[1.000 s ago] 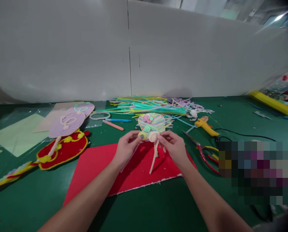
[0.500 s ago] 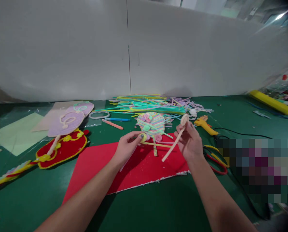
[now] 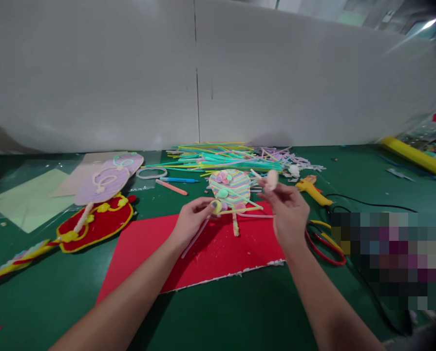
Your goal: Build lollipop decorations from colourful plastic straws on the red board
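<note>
The cream coil (image 3: 272, 179) was above the green table (image 3: 221, 317), pinched between the thumb and fingers of the right hand (image 3: 290, 209), which were nearly closed together. The left hand (image 3: 193, 219) gripped with thumb and forefinger the yellow coil (image 3: 217, 207), whose long tail pointed to the right, almost level. Beyond the hands lay the striped disc (image 3: 236, 184), its short handle (image 3: 236, 226) pointing to the near side, over the red sheet (image 3: 203, 258)
</note>
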Demonstrator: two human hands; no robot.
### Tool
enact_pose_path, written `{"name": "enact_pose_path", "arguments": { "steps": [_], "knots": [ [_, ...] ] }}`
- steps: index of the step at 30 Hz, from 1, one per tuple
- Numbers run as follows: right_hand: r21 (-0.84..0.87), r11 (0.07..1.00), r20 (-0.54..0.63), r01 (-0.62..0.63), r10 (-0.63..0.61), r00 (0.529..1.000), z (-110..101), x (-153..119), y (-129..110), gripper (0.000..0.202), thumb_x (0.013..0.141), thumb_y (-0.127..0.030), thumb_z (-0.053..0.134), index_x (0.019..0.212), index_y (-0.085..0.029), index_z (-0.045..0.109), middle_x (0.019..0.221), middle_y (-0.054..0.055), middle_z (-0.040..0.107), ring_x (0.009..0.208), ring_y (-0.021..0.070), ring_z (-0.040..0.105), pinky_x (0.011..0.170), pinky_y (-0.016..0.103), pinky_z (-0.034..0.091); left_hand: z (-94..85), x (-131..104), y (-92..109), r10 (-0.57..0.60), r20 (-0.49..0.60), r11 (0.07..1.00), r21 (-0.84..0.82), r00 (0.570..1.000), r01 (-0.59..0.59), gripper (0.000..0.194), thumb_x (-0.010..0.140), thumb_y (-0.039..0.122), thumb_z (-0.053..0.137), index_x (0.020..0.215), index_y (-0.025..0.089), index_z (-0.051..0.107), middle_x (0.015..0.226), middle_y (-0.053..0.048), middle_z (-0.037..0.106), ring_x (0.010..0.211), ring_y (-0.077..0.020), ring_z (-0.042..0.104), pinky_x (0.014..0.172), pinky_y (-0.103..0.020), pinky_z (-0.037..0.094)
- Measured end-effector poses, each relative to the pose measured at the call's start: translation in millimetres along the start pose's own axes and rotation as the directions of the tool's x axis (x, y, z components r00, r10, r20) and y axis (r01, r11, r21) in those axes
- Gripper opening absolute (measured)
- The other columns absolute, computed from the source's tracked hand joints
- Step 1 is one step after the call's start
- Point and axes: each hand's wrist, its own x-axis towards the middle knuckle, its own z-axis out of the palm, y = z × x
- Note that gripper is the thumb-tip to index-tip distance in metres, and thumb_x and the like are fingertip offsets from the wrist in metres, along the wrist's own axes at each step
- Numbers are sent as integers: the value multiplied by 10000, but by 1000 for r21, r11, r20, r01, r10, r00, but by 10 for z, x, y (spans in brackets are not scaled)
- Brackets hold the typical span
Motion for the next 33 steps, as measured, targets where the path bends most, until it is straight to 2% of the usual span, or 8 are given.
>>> {"name": "enact_pose_path", "arguments": {
  "steps": [2,6,8,13,20,23,29,33],
  "knots": [
    [-199,975,223,95,-49,974,74,-111,-9,57,656,-215,622,709,-200,611,916,43,625,893,185,573,760,333,477,-19,16,-18,-16,-1,1000,-26,1000,16,326,649,388,583,856,136,592,771,-44,644,621,-140,597,609,-244,466],
    [-320,921,596,222,13,803,87,-222,41,171,734,-170,510,809,-261,633,1044,34,578,982,185,521,742,315,490,-40,39,-51,-30,-17,999,-40,999,29,345,633,389,598,863,133,590,786,-50,648,671,-152,600,606,-236,463],
    [-326,912,682,251,42,730,58,-223,94,247,757,-144,450,888,-270,617,1131,28,522,1021,188,489,666,289,509,-41,44,-60,-28,-32,999,-42,999,26,353,632,394,597,869,133,590,791,-50,649,692,-153,597,600,-230,459],
    [-375,888,764,267,133,631,43,-213,169,337,756,-82,385,921,-272,610,1220,12,438,917,167,533,550,244,498,-40,45,-56,-39,-27,999,-34,999,38,345,636,388,595,871,136,590,776,-42,651,674,-143,591,597,-227,456],
    [-388,854,784,346,108,611,83,-224,179,360,738,-48,396,910,-275,616,1216,-2,444,1066,188,436,737,298,467,-36,33,-54,-29,39,999,-24,999,30,377,652,384,578,932,131,571,846,-67,643,735,-168,596,645,-256,469],
    [-389,853,786,347,111,609,78,-221,199,332,739,-60,414,890,-269,623,1238,-2,420,1041,192,452,680,277,478,-31,34,-61,-7,52,1000,-10,999,7,394,655,369,578,970,131,560,881,-75,636,782,-180,591,680,-271,468],
    [-400,865,765,302,134,631,61,-210,247,277,746,-96,438,831,-269,636,1226,-2,429,808,148,545,535,245,477,-16,39,-62,17,81,999,33,997,-19,457,615,312,617,1024,123,539,906,-93,628,825,-189,583,738,-293,457],
    [-416,850,750,322,120,651,69,-202,237,256,764,-121,432,833,-265,633,1194,9,458,903,164,526,631,275,490,-9,37,-61,6,112,999,31,994,-10,490,604,291,620,1059,138,523,905,-84,633,814,-180,587,751,-304,457]
  ]
}}
